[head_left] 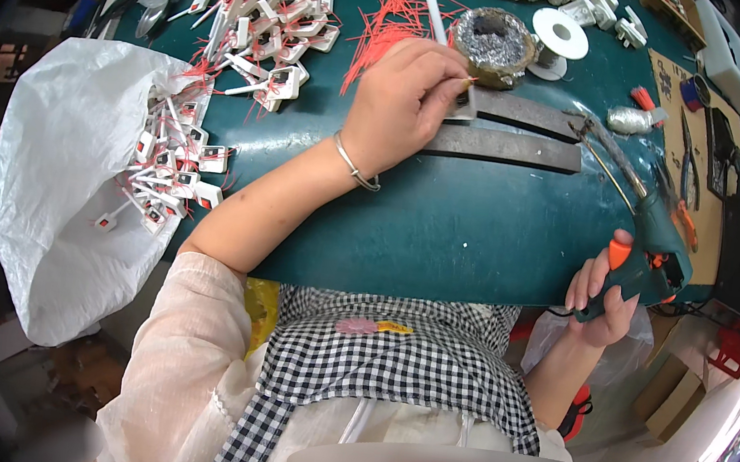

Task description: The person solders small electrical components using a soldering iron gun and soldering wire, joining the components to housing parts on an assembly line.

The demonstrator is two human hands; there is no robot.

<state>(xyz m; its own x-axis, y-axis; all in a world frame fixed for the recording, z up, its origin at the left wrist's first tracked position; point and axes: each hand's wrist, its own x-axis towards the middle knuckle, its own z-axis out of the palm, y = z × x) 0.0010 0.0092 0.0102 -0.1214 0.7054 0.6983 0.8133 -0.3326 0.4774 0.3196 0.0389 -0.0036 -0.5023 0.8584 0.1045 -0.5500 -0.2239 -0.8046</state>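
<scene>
My left hand (404, 89) is closed in a pinch at the left end of two dark metal bars (525, 149). Its fingertips hold a small white plastic part (464, 108), mostly covered by the fingers. A short red wire end shows at the thumb. My right hand (601, 298) grips the handle of a green soldering gun (656, 229) with an orange trigger. The gun's metal tip points up and left, near the right end of the bars and apart from the white part. Cut red wires (388, 28) lie beyond my left hand.
White plastic parts with red wires are heaped at the back left (275, 24); more spill from a white plastic bag (74, 188). A foil-wrapped round block (493, 46) and white spool (559, 34) stand behind the bars. Hand tools lie on cardboard (708, 224) at right.
</scene>
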